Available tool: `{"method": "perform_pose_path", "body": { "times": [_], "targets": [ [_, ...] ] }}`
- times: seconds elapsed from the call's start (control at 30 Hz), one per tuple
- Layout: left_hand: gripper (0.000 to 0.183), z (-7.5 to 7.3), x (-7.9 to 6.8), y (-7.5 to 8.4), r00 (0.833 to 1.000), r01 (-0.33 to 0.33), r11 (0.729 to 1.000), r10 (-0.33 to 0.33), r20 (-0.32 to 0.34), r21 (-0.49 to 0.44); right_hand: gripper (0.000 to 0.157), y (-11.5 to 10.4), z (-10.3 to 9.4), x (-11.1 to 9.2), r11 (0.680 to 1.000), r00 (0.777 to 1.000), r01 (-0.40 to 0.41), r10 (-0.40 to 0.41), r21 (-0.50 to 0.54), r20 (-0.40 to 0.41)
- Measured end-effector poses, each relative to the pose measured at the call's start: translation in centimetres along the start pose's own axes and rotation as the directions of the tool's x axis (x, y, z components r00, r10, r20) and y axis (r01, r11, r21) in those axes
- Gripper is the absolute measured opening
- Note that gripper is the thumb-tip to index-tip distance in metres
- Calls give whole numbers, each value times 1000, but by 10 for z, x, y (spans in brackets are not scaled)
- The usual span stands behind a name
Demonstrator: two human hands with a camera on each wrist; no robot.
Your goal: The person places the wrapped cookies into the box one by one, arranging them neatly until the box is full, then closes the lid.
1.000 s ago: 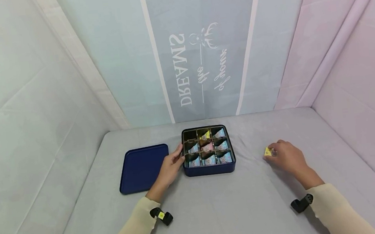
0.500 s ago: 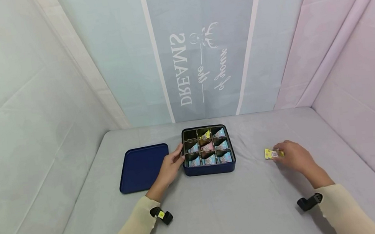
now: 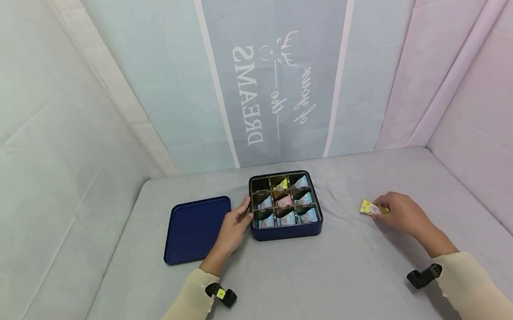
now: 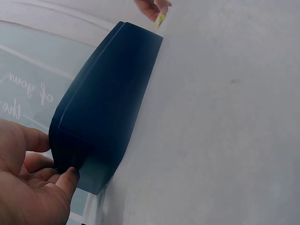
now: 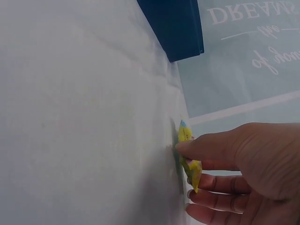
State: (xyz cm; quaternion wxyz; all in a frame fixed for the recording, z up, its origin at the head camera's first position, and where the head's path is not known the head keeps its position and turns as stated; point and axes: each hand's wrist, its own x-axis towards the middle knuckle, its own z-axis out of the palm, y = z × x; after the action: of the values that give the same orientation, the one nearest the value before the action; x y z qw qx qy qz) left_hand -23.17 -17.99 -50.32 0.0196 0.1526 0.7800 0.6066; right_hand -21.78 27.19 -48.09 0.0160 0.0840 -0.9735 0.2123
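In the head view, my left hand (image 3: 235, 225) holds the left side of a dark blue box (image 3: 287, 231). Its thumb and fingers lie against that wall at one corner in the left wrist view. The box has a lid-free top and a grid of compartments, most with a small wrapped candy; the back-left one shows none. Off to the right, my right hand (image 3: 400, 212) pinches a yellow wrapped candy (image 3: 370, 207) between thumb and fingers, low over the table. The right wrist view shows this candy (image 5: 183, 133) edge-on, the thumb covering part of it.
A dark blue lid (image 3: 193, 233) lies flat on the grey cloth-covered table (image 3: 300, 292), left of the box and partly behind the left hand. Fabric walls enclose the table at the left, right and back; the back panel (image 3: 292, 140) carries printed lettering.
My right hand has shifted slightly right and back toward me. More of the yellow candy shows now, and it has turned a little in the fingers. Left hand and box have stayed still.
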Motion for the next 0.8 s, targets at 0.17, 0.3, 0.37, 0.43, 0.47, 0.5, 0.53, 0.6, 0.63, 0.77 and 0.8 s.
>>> {"method": "perform_pose_path", "body": {
  "times": [0.17,0.3,0.37,0.43,0.47,0.5,0.53,0.6,0.63,0.77,0.8],
  "targets": [
    [55,-1,-2,1,1000,-3,1000,3,13,-6,34,-4,1,4,1000,999,14,-14,4,-36],
    [55,-1,-3,0,1000,-8,1000,7,18,9,34,-8,3,6,999,998,32,-32,3,-58],
    [56,-2,-3,0,1000,-10,1000,10,16,16,34,-10,4,6,999,997,46,-46,4,-65],
    [56,-2,-3,-1,1000,-12,1000,11,16,21,34,-13,5,6,998,996,63,-62,6,-69],
    [56,-2,-3,-1,1000,-11,1000,10,16,23,34,-14,5,7,998,995,70,-70,4,-73],
    [56,-2,-3,-1,1000,-11,1000,10,13,23,35,-16,5,7,997,994,77,-76,1,-79],
    [55,-1,-3,-1,1000,-9,1000,9,12,24,35,-17,5,7,996,993,85,-85,-3,-86],
    [55,-1,-3,-1,1000,-6,1000,6,12,22,35,-19,6,9,995,990,97,-98,-14,-102],
    [55,-1,-3,-1,1000,-6,1000,6,11,22,35,-20,6,10,994,988,104,-105,-19,-111],
    [54,-1,-1,-1,1000,-14,1000,14,15,11,34,-26,6,14,992,983,121,-124,-31,-132],
    [54,-1,-1,-2,1000,-18,1000,18,15,9,34,-27,6,16,992,983,123,-126,-33,-135]
  ]
}}
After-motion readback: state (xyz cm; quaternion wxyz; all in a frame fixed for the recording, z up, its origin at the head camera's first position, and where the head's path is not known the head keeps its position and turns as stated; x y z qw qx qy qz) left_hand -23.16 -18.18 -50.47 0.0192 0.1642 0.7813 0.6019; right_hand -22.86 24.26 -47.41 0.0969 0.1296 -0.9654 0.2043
